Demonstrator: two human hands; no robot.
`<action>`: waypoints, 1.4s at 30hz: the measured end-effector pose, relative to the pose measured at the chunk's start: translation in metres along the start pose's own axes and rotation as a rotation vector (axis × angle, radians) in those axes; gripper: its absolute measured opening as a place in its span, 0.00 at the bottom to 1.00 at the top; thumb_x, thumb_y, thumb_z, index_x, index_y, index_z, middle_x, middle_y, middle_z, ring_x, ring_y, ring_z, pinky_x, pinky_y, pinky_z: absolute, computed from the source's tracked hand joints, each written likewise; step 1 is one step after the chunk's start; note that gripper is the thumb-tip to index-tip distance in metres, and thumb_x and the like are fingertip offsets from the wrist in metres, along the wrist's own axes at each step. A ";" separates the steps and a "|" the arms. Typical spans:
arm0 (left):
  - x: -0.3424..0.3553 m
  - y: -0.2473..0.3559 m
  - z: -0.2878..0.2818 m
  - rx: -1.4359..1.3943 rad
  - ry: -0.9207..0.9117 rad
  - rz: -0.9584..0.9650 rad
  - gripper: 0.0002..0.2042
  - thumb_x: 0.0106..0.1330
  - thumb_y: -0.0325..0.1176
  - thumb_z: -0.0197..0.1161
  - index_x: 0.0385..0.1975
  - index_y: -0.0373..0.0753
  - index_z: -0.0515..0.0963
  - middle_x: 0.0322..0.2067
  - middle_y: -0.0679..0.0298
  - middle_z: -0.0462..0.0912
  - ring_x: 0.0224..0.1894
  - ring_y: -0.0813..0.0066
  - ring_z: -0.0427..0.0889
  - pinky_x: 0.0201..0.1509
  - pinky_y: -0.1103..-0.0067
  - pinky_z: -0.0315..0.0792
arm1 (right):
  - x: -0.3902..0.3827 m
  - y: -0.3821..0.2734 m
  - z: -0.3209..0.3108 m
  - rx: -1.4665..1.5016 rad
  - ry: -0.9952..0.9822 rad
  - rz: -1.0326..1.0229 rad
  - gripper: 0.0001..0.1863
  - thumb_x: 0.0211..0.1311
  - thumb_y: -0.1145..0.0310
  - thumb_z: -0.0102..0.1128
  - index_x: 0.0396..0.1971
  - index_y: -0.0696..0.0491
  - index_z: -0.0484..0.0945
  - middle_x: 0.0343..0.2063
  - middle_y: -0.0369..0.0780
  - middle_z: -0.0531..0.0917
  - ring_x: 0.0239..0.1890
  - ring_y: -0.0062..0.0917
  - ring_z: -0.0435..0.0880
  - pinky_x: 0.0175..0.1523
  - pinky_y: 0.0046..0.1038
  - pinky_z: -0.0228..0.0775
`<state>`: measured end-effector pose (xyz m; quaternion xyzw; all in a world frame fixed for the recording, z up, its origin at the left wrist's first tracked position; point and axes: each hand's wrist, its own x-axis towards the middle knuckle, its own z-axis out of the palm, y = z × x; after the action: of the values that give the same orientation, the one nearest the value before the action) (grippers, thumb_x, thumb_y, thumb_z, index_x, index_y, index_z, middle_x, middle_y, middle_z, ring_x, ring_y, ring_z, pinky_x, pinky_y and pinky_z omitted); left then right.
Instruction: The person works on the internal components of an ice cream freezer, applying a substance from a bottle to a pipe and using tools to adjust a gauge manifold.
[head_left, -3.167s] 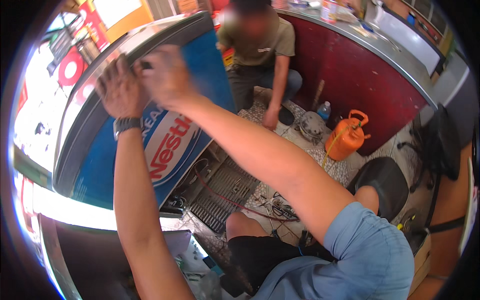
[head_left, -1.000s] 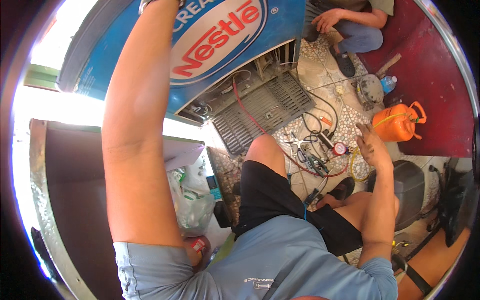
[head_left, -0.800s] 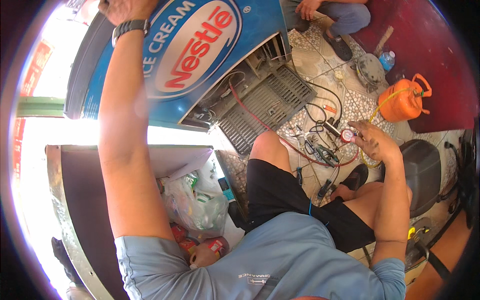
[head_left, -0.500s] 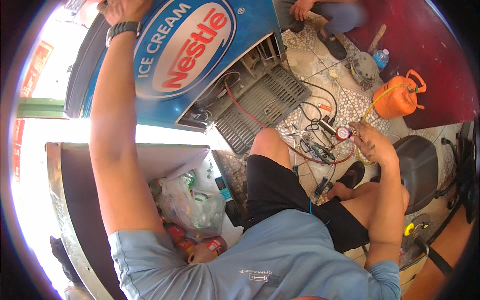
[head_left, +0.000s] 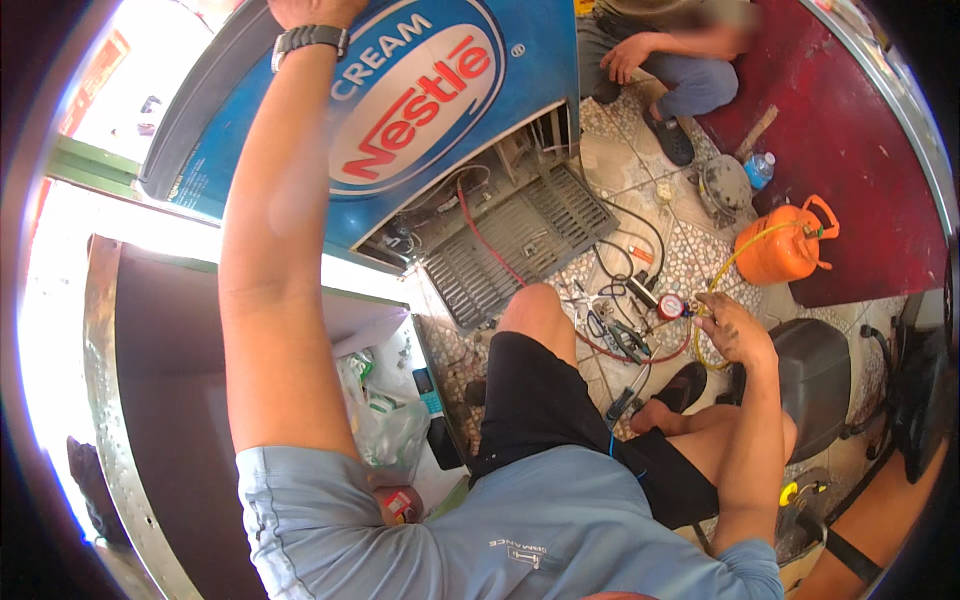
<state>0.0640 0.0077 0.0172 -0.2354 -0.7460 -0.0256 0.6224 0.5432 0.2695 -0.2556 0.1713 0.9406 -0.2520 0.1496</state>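
My left arm stretches up across a blue ice cream freezer (head_left: pixel 540 85). My left hand (head_left: pixel 318 10) lies at the freezer's upper edge; its fingers are cut off by the picture's top. Low on the right, my right hand (head_left: pixel 735 328) pinches the valve end of a round refrigerant pressure gauge (head_left: pixel 671 307) with a red rim. From the gauge a yellow hose (head_left: pixel 722 272) runs to an orange gas cylinder (head_left: pixel 775 246), and a red hose (head_left: pixel 478 228) leads into the freezer's open lower compartment. Pliers (head_left: pixel 630 343) and other hand tools lie below the gauge.
A detached grey vent grille (head_left: pixel 520 240) lies before the freezer's opening. To my left stands an open cabinet (head_left: pixel 165 330) with a plastic bag (head_left: pixel 390 435) and a phone (head_left: pixel 428 395). Another person (head_left: pixel 690 85) sits at the back. A dark stool (head_left: pixel 812 385) stands at right.
The whole view has shifted a little, showing more of the person at the back. My left hand now sits farther right and higher in the picture. My right hand keeps its hold on the gauge.
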 end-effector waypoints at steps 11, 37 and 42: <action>0.000 -0.008 0.012 -0.005 0.032 -0.004 0.23 0.69 0.52 0.51 0.49 0.40 0.79 0.44 0.57 0.82 0.51 0.58 0.76 0.63 0.58 0.60 | 0.002 0.030 0.018 -0.070 0.062 -0.023 0.24 0.65 0.62 0.60 0.57 0.58 0.75 0.52 0.54 0.79 0.56 0.50 0.77 0.61 0.41 0.69; 0.003 -0.005 -0.001 -0.078 -0.095 -0.064 0.23 0.70 0.52 0.50 0.53 0.39 0.75 0.48 0.55 0.79 0.55 0.58 0.73 0.65 0.59 0.58 | 0.024 0.006 0.000 -0.074 0.008 -0.059 0.23 0.66 0.64 0.58 0.58 0.59 0.75 0.57 0.52 0.77 0.59 0.46 0.76 0.63 0.39 0.68; -0.002 -0.016 0.015 0.075 -0.046 0.058 0.27 0.71 0.55 0.48 0.61 0.41 0.71 0.53 0.55 0.76 0.58 0.57 0.71 0.66 0.55 0.56 | 0.029 0.009 0.000 -0.070 0.029 -0.052 0.23 0.66 0.64 0.58 0.58 0.57 0.74 0.56 0.52 0.77 0.58 0.47 0.76 0.62 0.39 0.69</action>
<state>0.0444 -0.0024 0.0158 -0.2340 -0.7534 0.0260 0.6139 0.5210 0.2842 -0.2700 0.1450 0.9551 -0.2203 0.1350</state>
